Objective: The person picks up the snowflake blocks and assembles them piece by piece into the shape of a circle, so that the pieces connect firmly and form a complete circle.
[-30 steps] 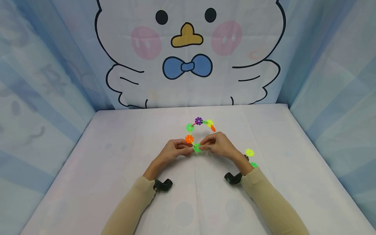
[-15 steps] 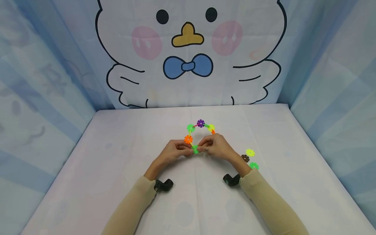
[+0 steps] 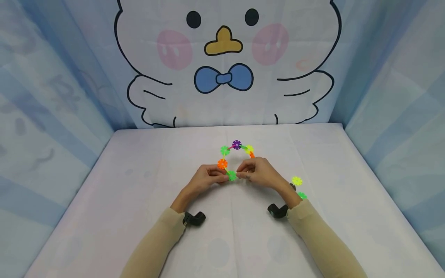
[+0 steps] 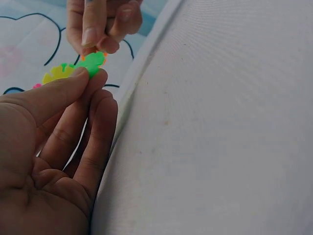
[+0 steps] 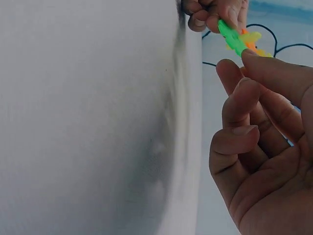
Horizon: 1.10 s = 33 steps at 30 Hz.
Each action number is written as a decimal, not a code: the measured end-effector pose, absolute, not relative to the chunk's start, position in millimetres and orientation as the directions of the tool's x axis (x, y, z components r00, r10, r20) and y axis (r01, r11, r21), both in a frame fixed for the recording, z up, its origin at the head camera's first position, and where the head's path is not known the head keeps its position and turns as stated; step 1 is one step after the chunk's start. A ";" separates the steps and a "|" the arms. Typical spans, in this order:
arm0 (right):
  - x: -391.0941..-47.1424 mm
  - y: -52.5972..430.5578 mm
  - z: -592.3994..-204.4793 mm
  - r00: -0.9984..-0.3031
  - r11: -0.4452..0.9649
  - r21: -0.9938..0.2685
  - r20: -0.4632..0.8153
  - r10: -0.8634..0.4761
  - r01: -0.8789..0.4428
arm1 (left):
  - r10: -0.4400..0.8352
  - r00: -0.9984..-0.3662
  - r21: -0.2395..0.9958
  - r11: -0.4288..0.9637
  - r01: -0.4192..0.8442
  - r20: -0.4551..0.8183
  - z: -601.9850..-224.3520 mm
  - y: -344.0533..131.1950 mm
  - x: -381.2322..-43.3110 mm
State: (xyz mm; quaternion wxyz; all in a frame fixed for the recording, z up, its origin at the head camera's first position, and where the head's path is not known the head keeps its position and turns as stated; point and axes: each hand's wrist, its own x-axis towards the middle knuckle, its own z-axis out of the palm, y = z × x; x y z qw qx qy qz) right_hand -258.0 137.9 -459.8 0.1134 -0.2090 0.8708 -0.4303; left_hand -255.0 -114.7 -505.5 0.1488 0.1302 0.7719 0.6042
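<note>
A chain of notched plastic snowflake discs (image 3: 236,144) curves in an arc above the white table in the head view. It includes orange, green, purple and yellow discs. My left hand (image 3: 208,178) pinches the green disc (image 4: 93,62) at the chain's near end between thumb and forefinger. My right hand (image 3: 259,171) hovers at that disc's right side. In the right wrist view its thumb and forefinger stand apart with nothing gripped between them; the thumb tip overlaps the green disc's edge, and I cannot tell whether it touches. The chain's orange far end (image 3: 252,155) sits just beyond the right knuckles.
Loose yellow (image 3: 297,181), brown (image 3: 293,187) and green (image 3: 302,195) discs lie on the table (image 3: 194,247) beside the right forearm, partly covered by it. A cartoon-printed cloth hangs behind the table, with blue curtains at both sides.
The right hand first nears the green disc, then draws back slightly to the right. The chain shifts a little. The left hand keeps its pinch on the green disc.
</note>
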 end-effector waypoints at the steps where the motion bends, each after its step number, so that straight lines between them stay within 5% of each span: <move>1: -259.1 139.9 -458.6 -0.886 0.543 -0.797 -0.021 -0.463 -0.265 | 0.378 -0.923 0.972 0.235 0.018 -0.075 -505.9 -115.3 -255.6; 33: -246.1 296.9 -457.0 -0.948 0.797 -0.570 -0.092 -0.304 -0.200 | 0.344 -0.935 0.990 0.135 -0.047 -0.091 -505.7 -116.4 -258.0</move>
